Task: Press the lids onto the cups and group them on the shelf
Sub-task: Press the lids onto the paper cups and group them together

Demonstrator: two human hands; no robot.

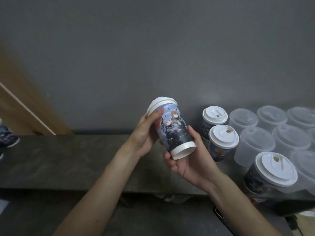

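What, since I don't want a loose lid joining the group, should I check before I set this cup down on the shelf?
1. Lid seated all round the held cup: cannot tell, its far edge is hidden.
2. Secure grip: ok, the left hand grips near the rim and the right hand holds the base.
3. Cup upright: not ok, it is tilted, with the lid up and to the left.
4. Free spot on the shelf: ok, bare surface lies left of the three lidded printed cups.
5. Those three closed: ok, each wears a white lid.
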